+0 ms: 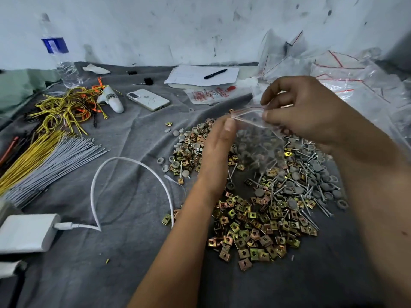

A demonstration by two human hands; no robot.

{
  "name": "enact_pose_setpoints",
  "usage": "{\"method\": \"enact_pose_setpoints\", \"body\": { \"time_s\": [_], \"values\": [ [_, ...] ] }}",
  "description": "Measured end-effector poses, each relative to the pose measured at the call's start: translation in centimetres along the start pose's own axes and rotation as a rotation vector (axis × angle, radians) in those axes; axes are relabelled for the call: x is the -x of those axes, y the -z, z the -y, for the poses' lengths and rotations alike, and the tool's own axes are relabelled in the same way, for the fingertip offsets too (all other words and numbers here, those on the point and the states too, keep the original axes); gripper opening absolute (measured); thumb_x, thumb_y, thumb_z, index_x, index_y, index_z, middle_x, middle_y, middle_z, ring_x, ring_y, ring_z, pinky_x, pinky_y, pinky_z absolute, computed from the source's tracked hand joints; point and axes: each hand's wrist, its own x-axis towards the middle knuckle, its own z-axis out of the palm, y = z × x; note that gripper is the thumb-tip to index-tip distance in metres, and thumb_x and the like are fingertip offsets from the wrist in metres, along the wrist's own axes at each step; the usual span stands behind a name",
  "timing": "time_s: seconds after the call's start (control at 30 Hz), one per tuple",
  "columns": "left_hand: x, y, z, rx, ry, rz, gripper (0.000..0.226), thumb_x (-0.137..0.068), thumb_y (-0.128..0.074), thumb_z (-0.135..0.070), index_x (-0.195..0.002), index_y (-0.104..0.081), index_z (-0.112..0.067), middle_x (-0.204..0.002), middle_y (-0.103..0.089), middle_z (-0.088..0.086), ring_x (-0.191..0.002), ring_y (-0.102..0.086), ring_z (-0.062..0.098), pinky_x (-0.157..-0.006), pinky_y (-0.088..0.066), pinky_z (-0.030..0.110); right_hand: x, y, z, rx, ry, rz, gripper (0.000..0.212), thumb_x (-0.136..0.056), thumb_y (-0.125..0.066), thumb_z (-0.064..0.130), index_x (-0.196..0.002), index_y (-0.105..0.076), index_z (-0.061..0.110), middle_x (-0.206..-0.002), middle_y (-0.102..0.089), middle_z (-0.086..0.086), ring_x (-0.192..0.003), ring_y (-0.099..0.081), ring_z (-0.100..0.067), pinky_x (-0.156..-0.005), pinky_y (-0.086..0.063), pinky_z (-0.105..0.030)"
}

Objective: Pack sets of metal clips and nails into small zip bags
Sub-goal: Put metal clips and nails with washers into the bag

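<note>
Here, both hands are holding a small clear zip bag (255,138) up over the heap of parts on the grey cloth (124,252). The left hand (219,147) is pinching the left end of the bag's mouth between thumb and fingertips, and the right hand (302,112) is pinching the right end, so the mouth is gaping slightly. Below the bag, brass-coloured metal clips (251,232) are lying in a near pile, with nails (309,196) and grey round caps (315,170) spreading to the right. Far right, a stack of empty zip bags (347,76) is sitting by the wall. To the left are lying a phone (148,100), yellow and grey ties (46,156), a white charger (26,232) and a water bottle (59,54).
</note>
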Motion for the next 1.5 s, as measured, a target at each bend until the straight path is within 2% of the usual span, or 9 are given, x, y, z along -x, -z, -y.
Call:
{"method": "enact_pose_setpoints", "body": {
  "time_s": [0.13,0.33,0.47,0.5,0.63,0.9,1.07,1.23,1.5],
  "values": [
    [0.3,-0.1,0.2,-0.033,-0.002,0.137,0.014,-0.100,-0.064,-0.021,-0.104,-0.068,-0.009,-0.101,-0.077,0.009,-0.094,-0.074,0.021,-0.081,-0.060,0.028,-0.4,0.8,-0.4,-0.211,-0.083,0.029,0.029,-0.086,-0.065,-0.014,-0.093,-0.066,0.014,-0.070,-0.069,-0.007,-0.061,-0.055,-0.025,-0.047,-0.044,-0.027],
    [0.4,-0.2,-0.1,-0.050,0.066,0.119,0.029,-0.108,-0.051,-0.013,-0.087,-0.064,0.002,-0.070,-0.068,0.001,-0.056,-0.062,0.008,-0.056,-0.050,0.022,-1.0,3.3,-1.3,0.485,0.079,-0.101,0.035,-0.076,-0.069,-0.007,-0.096,-0.070,0.022,-0.083,-0.074,-0.001,-0.071,-0.070,-0.019,-0.067,-0.056,-0.029],
    [0.2,-0.1,0.3,-0.027,0.120,0.012,0.035,-0.108,-0.053,-0.021,-0.083,-0.064,0.001,-0.066,-0.060,0.001,-0.057,-0.054,0.011,-0.058,-0.045,0.023,-0.7,2.8,-2.5,0.099,0.210,-0.453,0.019,-0.084,-0.063,0.004,-0.097,-0.068,0.017,-0.083,-0.073,-0.005,-0.073,-0.069,-0.016,-0.066,-0.055,-0.028],
    [0.1,-0.1,0.3,-0.003,0.133,-0.020,0.035,-0.107,-0.054,-0.021,-0.079,-0.064,-0.003,-0.064,-0.059,-0.001,-0.057,-0.054,0.011,-0.060,-0.044,0.023,-0.4,2.1,-2.9,-0.037,0.108,-0.392,0.009,-0.092,-0.068,0.015,-0.100,-0.067,0.016,-0.084,-0.073,-0.003,-0.074,-0.070,-0.016,-0.065,-0.057,-0.031],
    [0.1,-0.2,0.2,0.073,0.209,-0.104,0.035,-0.105,-0.060,-0.019,-0.072,-0.070,-0.015,-0.062,-0.062,-0.004,-0.054,-0.053,0.007,-0.054,-0.044,0.023,1.0,-1.3,-5.9,-0.163,-0.245,-0.028,0.050,-0.082,-0.066,0.067,-0.101,-0.069,0.020,-0.090,-0.075,0.000,-0.088,-0.072,-0.024,-0.075,-0.060,-0.038],
    [-0.1,0.0,0.2,0.185,0.351,-0.034,0.029,-0.102,-0.061,-0.011,-0.077,-0.075,-0.008,-0.090,-0.076,0.010,-0.074,-0.072,0.022,-0.068,-0.059,0.031,2.2,-4.0,-9.0,-0.446,-0.067,-0.148,0.012,-0.095,-0.070,0.022,-0.089,-0.074,0.013,-0.076,-0.072,-0.003,-0.063,-0.070,-0.019,-0.054,-0.058,-0.034],
    [-0.3,0.1,0.3,0.229,0.389,-0.026,0.023,-0.105,-0.054,-0.010,-0.091,-0.071,-0.002,-0.091,-0.072,0.016,-0.060,-0.069,0.017,-0.051,-0.055,0.023,2.4,-4.0,-9.5,-0.390,0.014,-0.206,0.019,-0.100,-0.065,0.024,-0.090,-0.069,0.009,-0.065,-0.066,-0.011,-0.043,-0.055,-0.021,-0.039,-0.044,-0.027],
    [-0.3,0.0,0.4,0.199,0.375,0.002,0.028,-0.106,-0.051,-0.010,-0.088,-0.071,-0.003,-0.087,-0.076,0.013,-0.067,-0.065,0.024,-0.062,-0.060,0.032,2.6,-4.1,-9.7,-0.390,0.021,-0.269,0.037,-0.106,-0.053,0.039,-0.097,-0.068,0.006,-0.067,-0.068,-0.005,-0.050,-0.058,-0.024,-0.041,-0.045,-0.026],
    [-0.2,0.4,0.6,0.255,0.381,0.162,0.020,-0.102,-0.056,-0.012,-0.106,-0.063,0.006,-0.094,-0.074,0.018,-0.067,-0.072,0.028,-0.059,-0.062,0.033,2.7,-3.4,-9.2,-0.568,0.007,-0.280,0.027,-0.103,-0.060,0.024,-0.082,-0.068,0.009,-0.065,-0.060,-0.005,-0.052,-0.051,-0.016,-0.046,-0.041,-0.023]
  ]
}}
